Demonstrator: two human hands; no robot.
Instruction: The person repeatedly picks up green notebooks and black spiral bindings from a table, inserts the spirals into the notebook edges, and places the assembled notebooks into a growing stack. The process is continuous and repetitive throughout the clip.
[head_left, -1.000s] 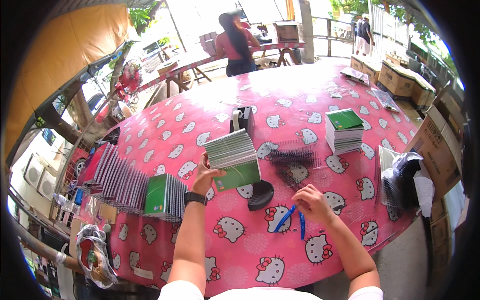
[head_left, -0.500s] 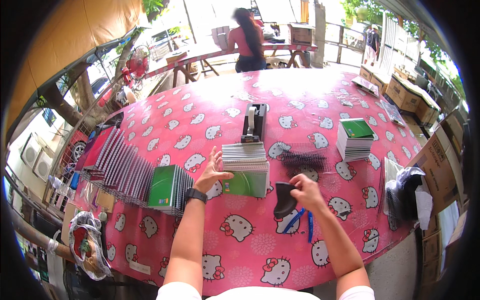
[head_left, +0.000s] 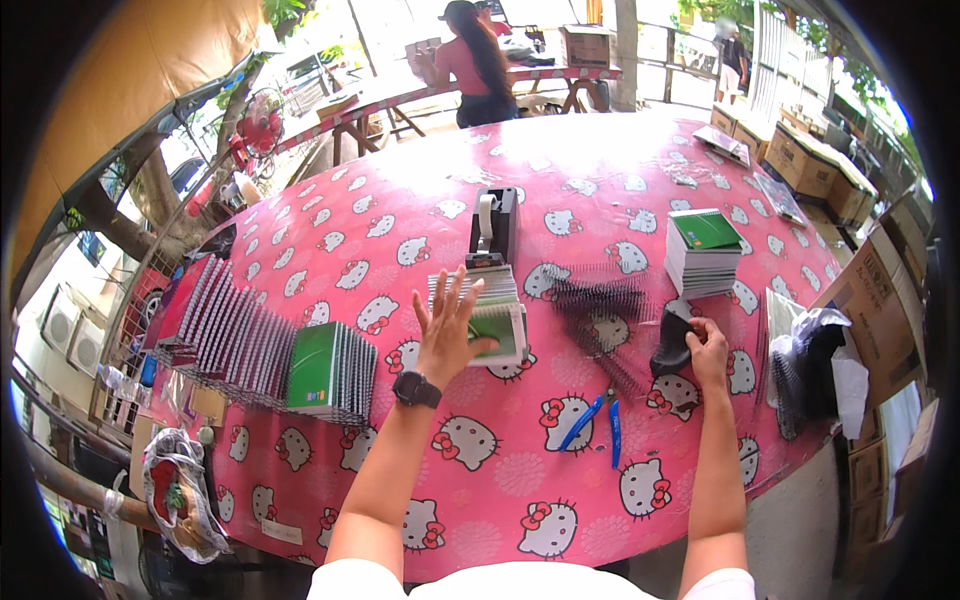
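Note:
My left hand (head_left: 447, 325), with a black watch on its wrist, hovers with fingers spread just left of a small stack of green spiral notebooks (head_left: 492, 313) in the middle of the pink patterned tablecloth (head_left: 400, 210). My right hand (head_left: 707, 343) grips a black curved object (head_left: 671, 341) on the cloth, below a taller stack of green notebooks (head_left: 702, 252). A bundle of black spiral bindings (head_left: 602, 312) lies between the two stacks. Blue-handled pliers (head_left: 598, 420) rest on the cloth between my forearms.
A black tape dispenser (head_left: 495, 226) stands behind the middle stack. Rows of upright notebooks (head_left: 262, 345) line the table's left edge. Cardboard boxes (head_left: 812, 165) and dark bags (head_left: 812, 365) sit to the right. A person (head_left: 472, 62) stands at a far table.
My right hand left the pliers, took the black object and slid it rightward toward the taller stack. My left hand lifted off the middle stack and opened.

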